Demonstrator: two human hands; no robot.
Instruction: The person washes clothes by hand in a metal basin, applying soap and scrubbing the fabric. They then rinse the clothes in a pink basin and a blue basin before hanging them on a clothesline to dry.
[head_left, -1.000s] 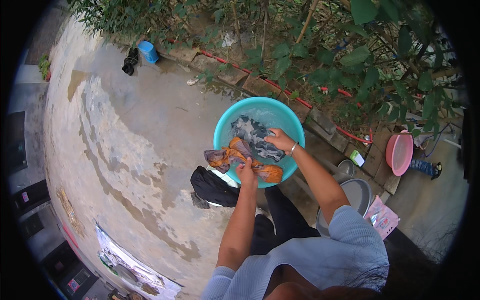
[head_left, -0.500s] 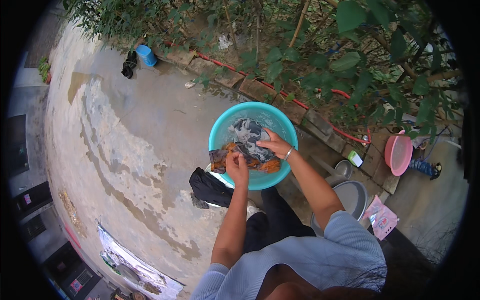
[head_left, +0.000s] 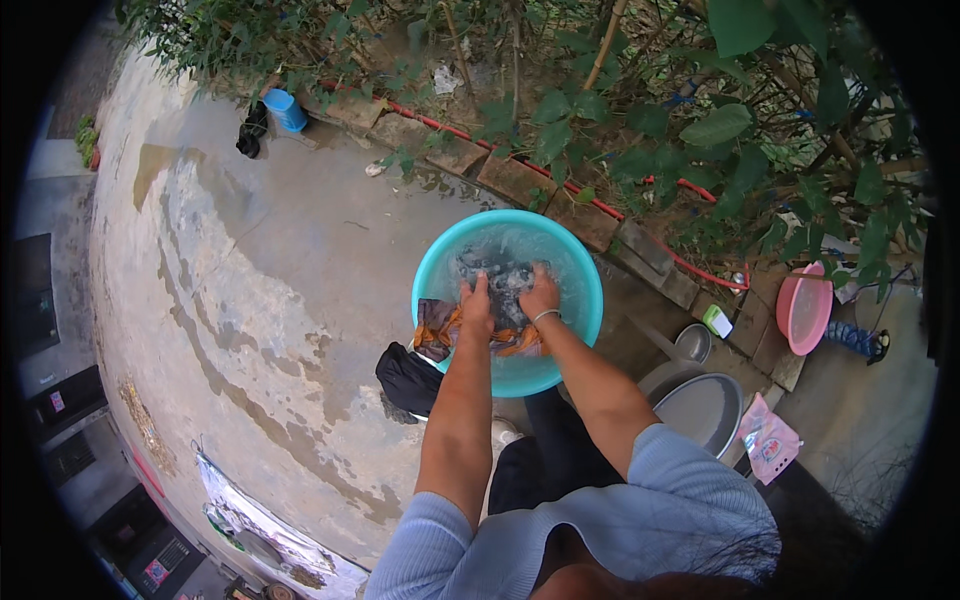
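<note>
A turquoise plastic basin (head_left: pixel 507 219) with water in it stands in front of me. A dark grey and white cloth (head_left: pixel 505 278) is in the water. My left hand (head_left: pixel 477 302) grips the near left part of this cloth, and my right hand (head_left: pixel 540 293) holds its right side. The fingertips are partly hidden by water and fabric. An orange and grey-brown patterned cloth (head_left: pixel 435 325) hangs over the basin's left rim and runs under my wrists.
Black clothing (head_left: pixel 408 380) lies left of the basin. To the right are a large grey metal basin (head_left: pixel 735 415), a small metal bowl (head_left: pixel 693 343), a pink bag (head_left: pixel 768 440) and a pink basin (head_left: pixel 800 310). Bricks and a red hose (head_left: pixel 440 122) edge the plants; a blue bucket (head_left: pixel 286 110) stands far left.
Both hands have pushed the grey cloth down and forward into the water, where it was lifted and spread before. My left hand has moved from the orange cloth to the grey one.
</note>
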